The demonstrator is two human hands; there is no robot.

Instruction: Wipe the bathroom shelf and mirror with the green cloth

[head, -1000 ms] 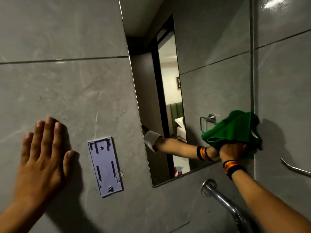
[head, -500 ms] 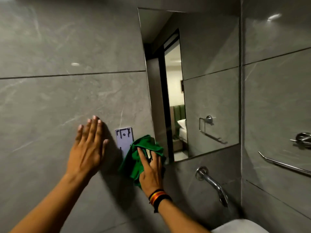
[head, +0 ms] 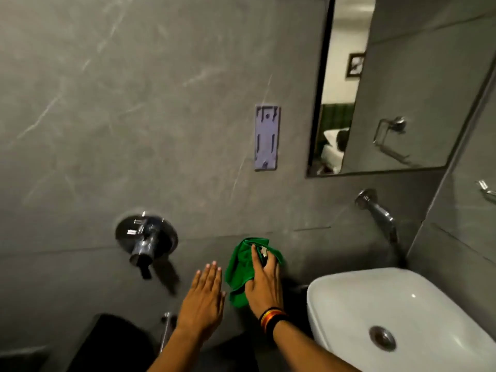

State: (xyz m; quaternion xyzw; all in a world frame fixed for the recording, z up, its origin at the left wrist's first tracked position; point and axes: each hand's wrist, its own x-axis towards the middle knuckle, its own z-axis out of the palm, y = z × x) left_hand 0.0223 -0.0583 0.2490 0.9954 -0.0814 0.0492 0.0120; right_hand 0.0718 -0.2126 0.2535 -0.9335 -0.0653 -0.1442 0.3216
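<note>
My right hand [head: 264, 284] presses the crumpled green cloth [head: 240, 269] flat against the grey tiled wall, low down and just left of the basin. My left hand [head: 204, 299] lies close beside it on the left, palm flat on the wall, fingers straight and together, holding nothing. The mirror [head: 389, 84] hangs at the upper right, well above both hands; it reflects a doorway and a towel ring. I cannot make out a shelf in this view.
A white basin [head: 397, 299] sits at the lower right under a chrome spout [head: 378, 210]. A chrome mixer valve [head: 146, 237] projects from the wall at left. A lilac plastic bracket [head: 266, 138] is fixed left of the mirror. A dark object [head: 107, 342] lies at the bottom left.
My right hand carried the cloth from the mirror's right edge, across its lower left corner, down to the wall beside the basin. My left hand slid down with it. The view tilted downward.
</note>
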